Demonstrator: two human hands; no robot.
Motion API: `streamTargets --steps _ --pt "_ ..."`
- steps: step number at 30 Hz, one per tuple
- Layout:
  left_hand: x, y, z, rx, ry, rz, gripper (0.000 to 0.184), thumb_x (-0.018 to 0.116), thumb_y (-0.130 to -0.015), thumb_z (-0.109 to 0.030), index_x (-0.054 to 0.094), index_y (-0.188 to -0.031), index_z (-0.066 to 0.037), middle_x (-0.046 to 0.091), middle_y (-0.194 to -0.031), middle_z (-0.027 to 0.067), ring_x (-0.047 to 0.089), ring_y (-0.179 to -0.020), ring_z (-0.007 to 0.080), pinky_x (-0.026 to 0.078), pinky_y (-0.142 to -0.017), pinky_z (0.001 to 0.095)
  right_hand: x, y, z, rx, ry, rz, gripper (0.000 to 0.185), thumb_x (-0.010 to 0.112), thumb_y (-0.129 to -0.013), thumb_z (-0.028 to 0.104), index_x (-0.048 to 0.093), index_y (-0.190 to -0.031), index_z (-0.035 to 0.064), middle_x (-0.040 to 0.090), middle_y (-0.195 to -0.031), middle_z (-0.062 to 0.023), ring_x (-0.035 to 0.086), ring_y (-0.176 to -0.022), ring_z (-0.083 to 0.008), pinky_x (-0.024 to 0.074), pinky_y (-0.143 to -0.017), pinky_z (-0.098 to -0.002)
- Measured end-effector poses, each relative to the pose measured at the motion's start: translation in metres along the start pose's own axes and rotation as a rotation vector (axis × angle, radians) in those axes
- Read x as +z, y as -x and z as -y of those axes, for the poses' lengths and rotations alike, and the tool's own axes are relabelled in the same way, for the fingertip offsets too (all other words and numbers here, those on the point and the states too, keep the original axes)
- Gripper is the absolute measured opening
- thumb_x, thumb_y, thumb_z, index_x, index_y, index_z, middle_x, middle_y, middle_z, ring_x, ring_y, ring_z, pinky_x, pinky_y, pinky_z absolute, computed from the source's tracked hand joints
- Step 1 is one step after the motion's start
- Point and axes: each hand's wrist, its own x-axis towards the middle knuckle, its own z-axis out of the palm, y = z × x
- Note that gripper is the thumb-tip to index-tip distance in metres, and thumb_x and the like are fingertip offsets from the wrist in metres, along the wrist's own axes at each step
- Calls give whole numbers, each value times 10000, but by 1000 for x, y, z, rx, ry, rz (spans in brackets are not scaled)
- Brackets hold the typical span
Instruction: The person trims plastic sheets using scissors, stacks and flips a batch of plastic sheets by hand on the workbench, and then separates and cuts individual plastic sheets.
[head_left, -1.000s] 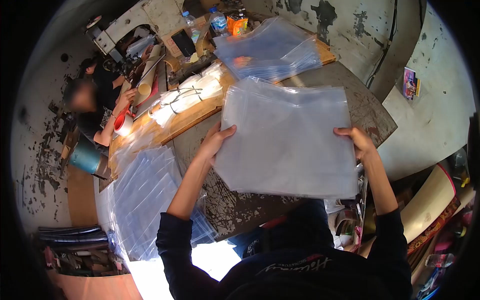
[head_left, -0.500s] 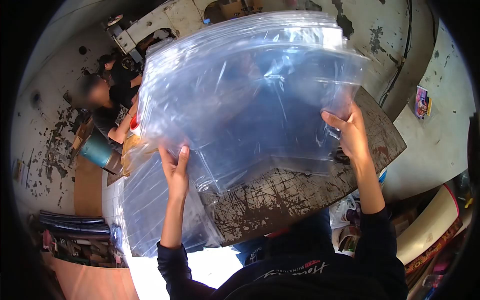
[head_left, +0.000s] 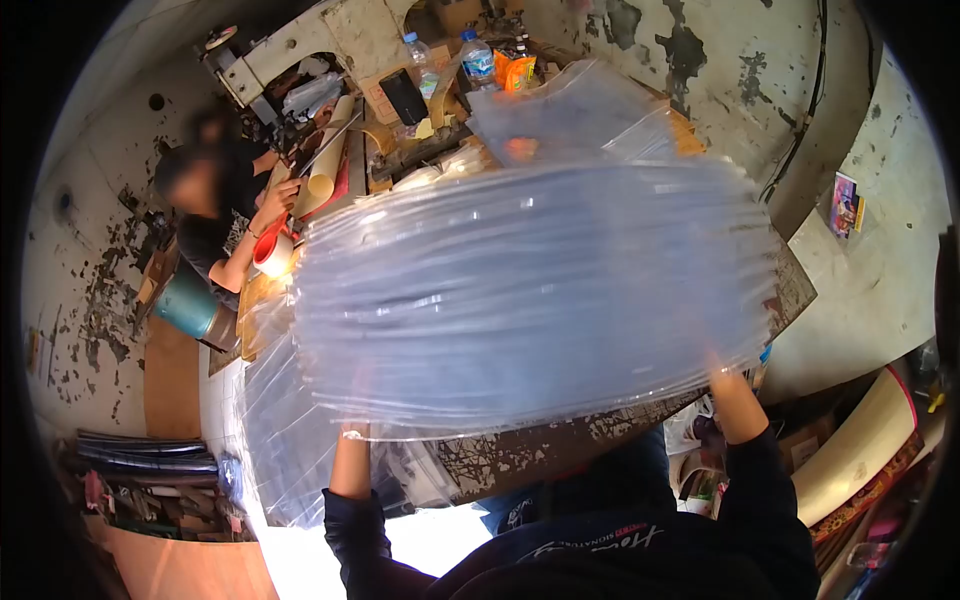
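Observation:
A thick stack of clear plastic sheets point(head_left: 540, 300) spreads across the view in front of me, blurred by motion and fanned into many layered edges. My left hand point(head_left: 361, 390) grips its near left part and shows only faintly through the plastic. At the near right edge, my right hand point(head_left: 722, 366) holds the same stack, its fingers covered by the layers. More clear sheeting point(head_left: 290, 440) hangs down at the left of the scratched dark table point(head_left: 540, 455), beneath the stack.
Other clear sheets point(head_left: 570, 110) lie at the far side near water bottles point(head_left: 478, 62) and a dark phone point(head_left: 403, 97). A white-and-red tape roll point(head_left: 272, 250) stands at left, beside a person's arm point(head_left: 235, 265). A sewing machine point(head_left: 290, 50) is behind. Rolled material point(head_left: 860, 450) leans at right.
The stack has come down and toward me from its raised, tilted position, now lying flatter and covering my hands. The bottles, phone and far sheets have come into view behind it.

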Motion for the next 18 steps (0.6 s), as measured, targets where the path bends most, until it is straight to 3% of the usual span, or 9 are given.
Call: streamTargets --steps 3,6,7,8,9,11,13,17,18 --pt "17 -17 -34 18 -18 -44 529 668 -778 -160 419 -1196 47 545 -1064 144 542 -963 190 447 -819 312 -9 -26 10 102 98 37 430 708 -737 91 496 -1084 -49 596 -937 -115 601 -810 -160 505 -687 -269" --pt "36 -17 -73 -17 -19 19 552 677 -770 -160 415 -1203 60 546 -1087 166 551 -979 206 459 -821 318 -17 -52 29 353 119 151 424 706 -743 86 495 -1083 -53 598 -919 -116 611 -774 -148 521 -649 -258" --pt "43 -16 -83 -46 -12 84 498 657 -790 -209 466 -1158 66 564 -1053 169 571 -925 199 482 -752 295 -15 -57 32 447 36 198 421 705 -745 85 495 -1083 -54 599 -913 -116 614 -762 -144 527 -636 -254" --pt "43 -18 -79 -149 -23 124 501 661 -788 -231 476 -1142 72 574 -1030 161 573 -912 193 477 -750 288 -12 -56 31 504 -138 189 352 706 -744 69 519 -1010 -67 614 -840 -97 618 -673 -135 525 -552 -231" --pt "43 -22 -76 -247 -31 163 506 664 -787 -254 487 -1125 78 584 -1006 153 574 -899 186 472 -748 282 -15 -62 19 597 -211 341 322 711 -743 81 527 -972 -51 611 -834 -91 623 -684 -136 526 -557 -235" --pt "41 -34 -42 -396 -194 236 536 679 -775 -281 486 -1113 88 586 -991 141 580 -867 176 469 -734 275 -10 -60 -15 710 -217 429 479 747 -710 112 461 -1026 -107 592 -932 -185 617 -861 -200 551 -655 -260" --pt "46 -36 6 -513 -208 246 577 683 -773 -325 473 -1127 80 581 -1011 118 562 -915 164 453 -771 271 -5 -51 -43 802 -74 421 473 744 -713 108 448 -1014 -104 584 -941 -178 619 -857 -204 555 -640 -261" --pt "43 -33 8 -454 -230 302 630 676 -781 -322 419 -1207 65 570 -1039 121 544 -968 195 444 -799 298 -9 -43 -59 777 -134 369 512 748 -716 152 411 -1019 -87 564 -958 -154 618 -837 -184 547 -603 -224" --pt "38 -35 8 -396 -327 277 640 672 -785 -318 403 -1236 48 566 -1054 125 540 -981 207 443 -807 316 -7 -43 -53 789 -114 359 465 729 -742 172 429 -1000 -71 568 -916 -129 588 -740 -124 471 -499 -178"
